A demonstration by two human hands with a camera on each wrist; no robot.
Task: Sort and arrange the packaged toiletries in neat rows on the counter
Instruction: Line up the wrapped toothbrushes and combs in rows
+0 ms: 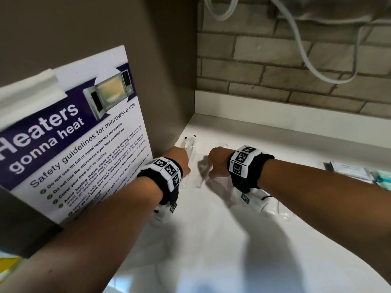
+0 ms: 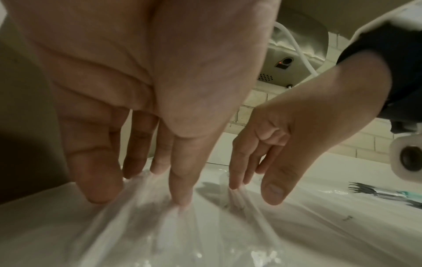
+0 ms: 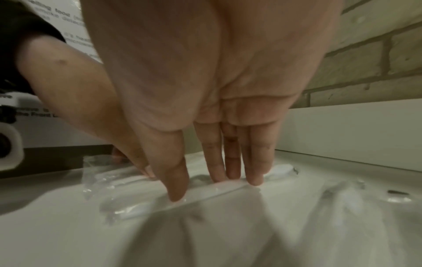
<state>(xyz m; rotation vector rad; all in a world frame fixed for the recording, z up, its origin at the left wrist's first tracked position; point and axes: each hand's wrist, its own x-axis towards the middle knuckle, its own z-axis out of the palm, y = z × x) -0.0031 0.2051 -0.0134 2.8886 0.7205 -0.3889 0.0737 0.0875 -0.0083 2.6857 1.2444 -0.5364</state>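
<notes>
On white counter [image 1: 264, 132], my two hands, left hand [image 1: 179, 160] and right hand [image 1: 218, 160], straight fingers [image 2: 180, 189] pressing clear packets [image 3: 128, 191], count unclear.

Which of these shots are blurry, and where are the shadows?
Head view: sharp poster, dark arm shadows across the counter. Left wrist view: clear packets smeared and soft. Right wrist view: foreground counter blurred, shadow under the right hand.

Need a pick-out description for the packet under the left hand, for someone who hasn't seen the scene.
Start at the microwave safety poster on the brown panel at the counter's left end. At the foot of that panel, in the back corner, the left hand presses straight fingers on a clear plastic packet. It lies nearest the panel, with two small black marks at its far end.
</notes>
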